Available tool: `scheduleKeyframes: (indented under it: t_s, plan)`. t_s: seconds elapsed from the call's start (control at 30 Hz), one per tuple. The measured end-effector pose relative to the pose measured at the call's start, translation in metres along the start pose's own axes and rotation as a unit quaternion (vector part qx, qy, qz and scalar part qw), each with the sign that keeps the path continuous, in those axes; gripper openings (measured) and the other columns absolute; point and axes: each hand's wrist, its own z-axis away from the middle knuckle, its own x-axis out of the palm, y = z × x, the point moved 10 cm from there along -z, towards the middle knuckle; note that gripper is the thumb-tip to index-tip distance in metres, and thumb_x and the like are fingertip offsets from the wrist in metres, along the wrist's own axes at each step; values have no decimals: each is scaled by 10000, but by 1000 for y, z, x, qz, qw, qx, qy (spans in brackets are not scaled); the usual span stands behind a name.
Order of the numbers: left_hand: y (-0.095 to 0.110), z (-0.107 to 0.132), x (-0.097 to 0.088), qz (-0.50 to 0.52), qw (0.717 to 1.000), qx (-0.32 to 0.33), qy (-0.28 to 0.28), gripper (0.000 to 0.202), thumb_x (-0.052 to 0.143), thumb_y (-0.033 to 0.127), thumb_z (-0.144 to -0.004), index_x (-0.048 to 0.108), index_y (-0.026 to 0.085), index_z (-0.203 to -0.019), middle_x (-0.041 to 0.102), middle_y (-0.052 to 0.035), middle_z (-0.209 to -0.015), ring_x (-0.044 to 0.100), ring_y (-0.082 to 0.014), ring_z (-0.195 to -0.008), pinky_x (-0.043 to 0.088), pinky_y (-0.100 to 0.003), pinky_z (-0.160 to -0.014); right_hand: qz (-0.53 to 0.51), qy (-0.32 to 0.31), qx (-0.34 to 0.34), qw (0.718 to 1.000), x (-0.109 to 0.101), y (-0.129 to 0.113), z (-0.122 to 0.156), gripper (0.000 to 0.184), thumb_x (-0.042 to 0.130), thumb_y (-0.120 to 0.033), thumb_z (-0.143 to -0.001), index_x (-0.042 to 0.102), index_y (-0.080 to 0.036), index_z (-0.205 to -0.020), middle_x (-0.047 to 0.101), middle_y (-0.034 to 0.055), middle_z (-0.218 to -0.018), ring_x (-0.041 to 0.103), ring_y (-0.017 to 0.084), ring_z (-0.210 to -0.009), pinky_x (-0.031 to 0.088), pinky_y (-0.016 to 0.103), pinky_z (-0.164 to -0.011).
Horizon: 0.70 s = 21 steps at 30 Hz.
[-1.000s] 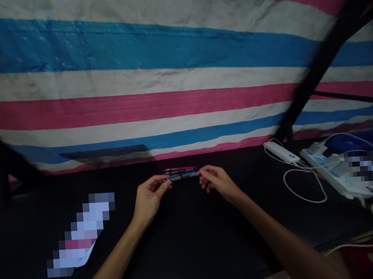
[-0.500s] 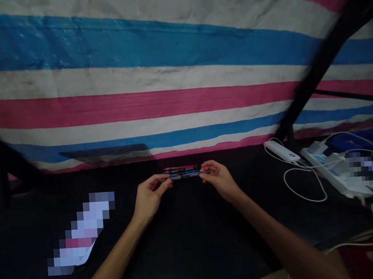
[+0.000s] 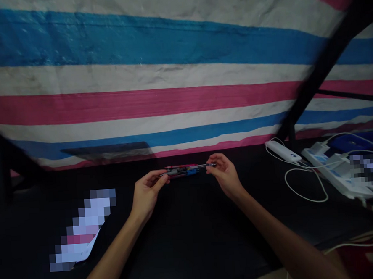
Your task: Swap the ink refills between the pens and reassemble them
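A thin pen (image 3: pixel 188 170) with a grey and blue barrel is held level above a black table (image 3: pixel 192 231). My left hand (image 3: pixel 147 194) pinches its left end. My right hand (image 3: pixel 225 175) pinches its right end, where a thinner tip sticks out. Directly behind the held pen lie two or three more pens (image 3: pixel 180 168), one of them pink, on the table near the striped cloth.
A pink, white and blue striped tarp (image 3: pixel 170 73) hangs behind the table. A white power bank (image 3: pixel 280 151) with cables, a white power strip (image 3: pixel 337 172) and a blurred-out item lie at the right. A blurred-out paper (image 3: pixel 81 230) lies at the left. Black frame bars (image 3: pixel 321 64) cross at right.
My right hand has slid to the right and a little up, and the pen between my hands now looks longer, with a thin part drawn out at its right end.
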Motion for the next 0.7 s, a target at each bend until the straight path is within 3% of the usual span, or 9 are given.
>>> scheduleKeyframes:
  t_s: [0.37,0.7]
  plan:
    - [2,-1,-1,-12,1000,12,-2,272,747,244,-679,692,151,-928,698,-30,-784,634,-122,-725,488,-240,-723,-96,61,31,993,-20,0,-6,366,757,-161,-620,573,-224,-931,590,2,-836,572,142,-771,487,273,-671]
    - [2,-1,-2,-16,1000,7,9,282,762,260,-656,700,152,-909,699,-34,-774,630,-131,-714,480,-244,-703,-111,57,34,992,-18,3,-4,362,758,-138,-631,583,-219,-939,601,-8,-819,571,121,-751,478,243,-665]
